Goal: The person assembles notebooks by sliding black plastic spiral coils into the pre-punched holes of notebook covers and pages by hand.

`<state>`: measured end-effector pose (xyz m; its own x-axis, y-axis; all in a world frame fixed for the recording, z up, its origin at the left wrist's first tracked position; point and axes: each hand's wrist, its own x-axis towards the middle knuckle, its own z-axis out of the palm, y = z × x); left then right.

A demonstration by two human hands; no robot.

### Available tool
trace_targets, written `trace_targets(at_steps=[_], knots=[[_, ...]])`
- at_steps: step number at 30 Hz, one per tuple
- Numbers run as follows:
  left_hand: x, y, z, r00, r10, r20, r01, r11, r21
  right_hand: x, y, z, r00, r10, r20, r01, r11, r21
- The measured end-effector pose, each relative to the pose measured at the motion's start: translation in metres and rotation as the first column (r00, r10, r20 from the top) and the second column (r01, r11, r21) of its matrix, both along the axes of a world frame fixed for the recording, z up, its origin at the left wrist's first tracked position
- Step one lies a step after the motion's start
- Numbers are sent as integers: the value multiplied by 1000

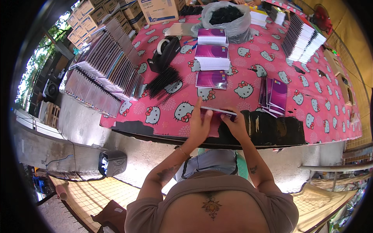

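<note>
Boxes: a stack of brown cardboard boxes with blue print fills the upper left of the frame; one larger box with a white label stands at the top centre.
Bag: a clear plastic bag of black stuff sits at the top centre, just right of that box.
Notebook piles: three piles of purple-covered notebooks run down the middle of the pink cartoon-cat tablecloth; fanned rows lie at the upper left and upper right.
Dispenser: a black tape dispenser stands left of the piles, with black binding combs below it.
Notebook in hand: the purple notebook lies at the near table edge, centre frame, between your hands.
Left hand: your left hand lies flat on the cover, fingers stretched forward and close together, pressing down.
Right hand: your right hand curls around the notebook's right end, fingers bent and closed on it.
Arms: both forearms rise from the lower edge and converge, so your hands sit close together, apart only by the notebook's width.
</note>
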<state>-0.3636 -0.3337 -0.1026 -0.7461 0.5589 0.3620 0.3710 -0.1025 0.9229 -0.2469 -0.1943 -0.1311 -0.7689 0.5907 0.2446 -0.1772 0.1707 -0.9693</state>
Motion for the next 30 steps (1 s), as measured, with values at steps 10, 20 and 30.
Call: trace_targets(at_steps=[10,20,30], knots=[[-141,-7,-3,372,47,-927,-514,842,-164,9,7,17,997,6,77,-14,994,109],[-95,-28,29,839,-134,-528,-101,915,-392,12,9,5,990,96,100,-94,995,-28],[-44,-42,31,953,-97,-285,43,981,-190,10,9,6,990,102,92,-98,994,-49]])
